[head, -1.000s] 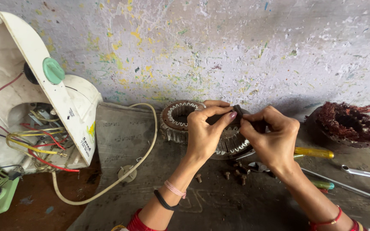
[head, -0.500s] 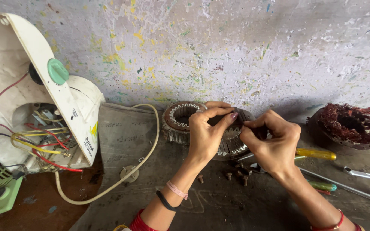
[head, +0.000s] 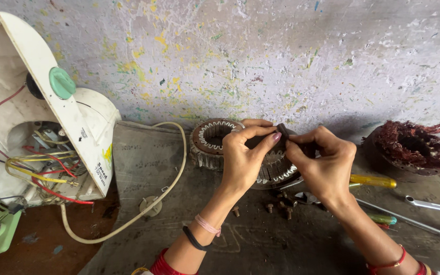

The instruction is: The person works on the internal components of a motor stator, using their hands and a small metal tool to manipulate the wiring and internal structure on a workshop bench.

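Two hands pinch one small dark piece above a ribbed metal stator ring on a grey, scuffed tabletop.
The left hand and right hand meet fingertip to fingertip, wrists bent upward, each grip pressed together on the small dark piece, held just over the stator ring; loose bolts lie below, a yellow-handled screwdriver beside them.
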